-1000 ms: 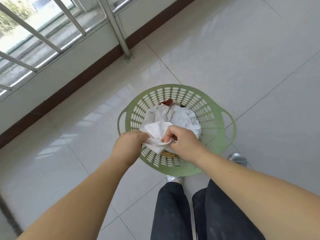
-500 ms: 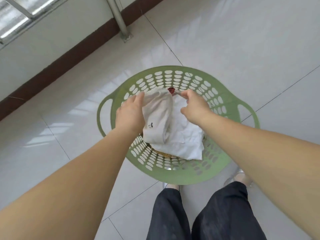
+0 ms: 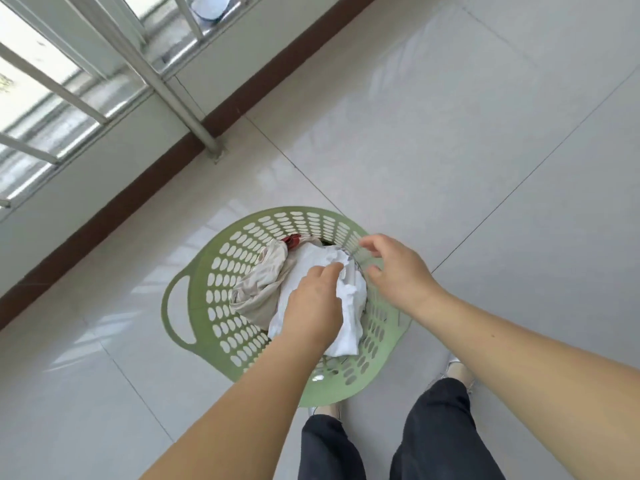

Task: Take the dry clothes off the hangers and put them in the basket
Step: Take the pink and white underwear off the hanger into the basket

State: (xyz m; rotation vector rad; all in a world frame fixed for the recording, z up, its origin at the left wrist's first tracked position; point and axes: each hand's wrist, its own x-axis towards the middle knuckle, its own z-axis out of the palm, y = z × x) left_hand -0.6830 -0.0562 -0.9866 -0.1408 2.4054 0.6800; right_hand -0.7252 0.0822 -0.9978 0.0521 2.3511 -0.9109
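A green perforated laundry basket (image 3: 199, 268) stands on the tiled floor right in front of my feet. Inside it lie a beige garment (image 3: 263, 289) on the left, a crumpled white garment (image 3: 349, 317) on the right, and a bit of red cloth (image 3: 290, 241) at the far side. My left hand (image 3: 315, 306) rests on top of the white garment, with its bent fingers dug into the folds. Over the basket's right wall hovers my right hand (image 3: 398, 271), fingers loosely spread and holding nothing. No hangers are in view.
A low wall with a dark brown skirting (image 3: 104, 216) runs along the left, topped by a metal railing whose post (image 3: 166, 84) meets the floor near the basket. My legs in dark trousers (image 3: 433, 434) are just behind the basket. Pale glossy tiles spread to the right.
Both hands let go of the beige garment, which now lies in the basket. My left hand moved onto the white garment, and my right hand lifted away to the right, empty.
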